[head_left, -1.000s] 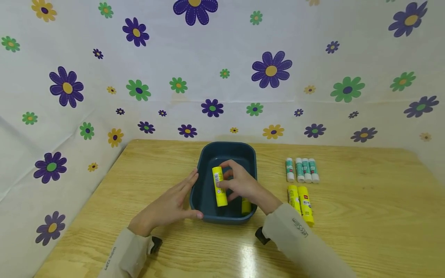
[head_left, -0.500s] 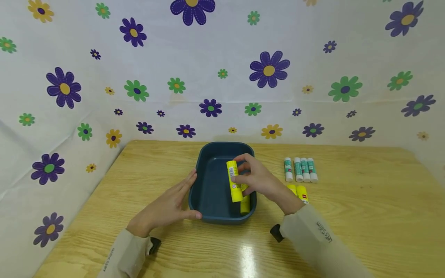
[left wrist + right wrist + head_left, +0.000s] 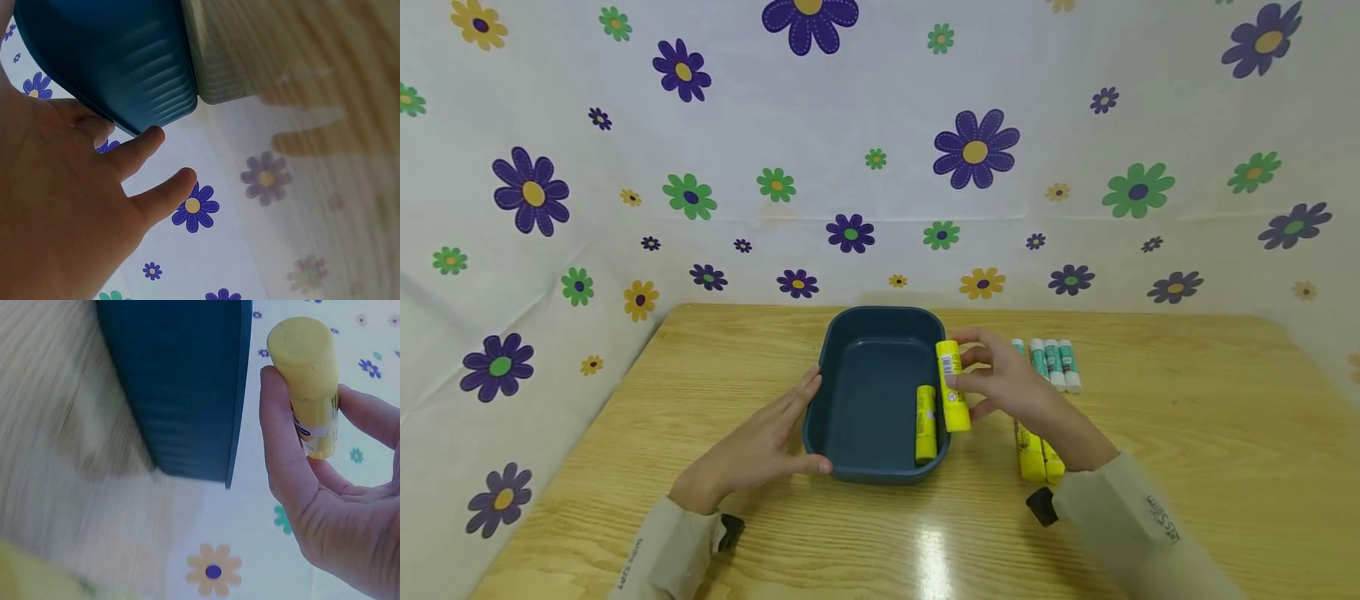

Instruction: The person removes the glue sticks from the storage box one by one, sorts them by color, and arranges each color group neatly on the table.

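Observation:
A dark blue rectangular bin sits on the wooden table. My left hand rests at its left side, fingers extended along the wall and thumb at the near corner; in the left wrist view, fingers of the left hand reach the rim. Between thumb and fingertips, my right hand holds a yellow glue stick upright, slightly tilted, overlapping the bin's right rim. The right wrist view has this glue stick beside the bin's outer wall, raised above the table. Another yellow glue stick lies inside along the right wall.
Right of the bin, two yellow glue sticks lie side by side, partly hidden by my right wrist. Several smaller green-and-white glue sticks lie in a row behind them, partly covered by the right hand. A flowered cloth hangs behind the table.
My right hand has carried the yellow glue stick rightward from over the bin's middle to its right rim, uncovering the glue stick inside. The left hand stays at the bin.

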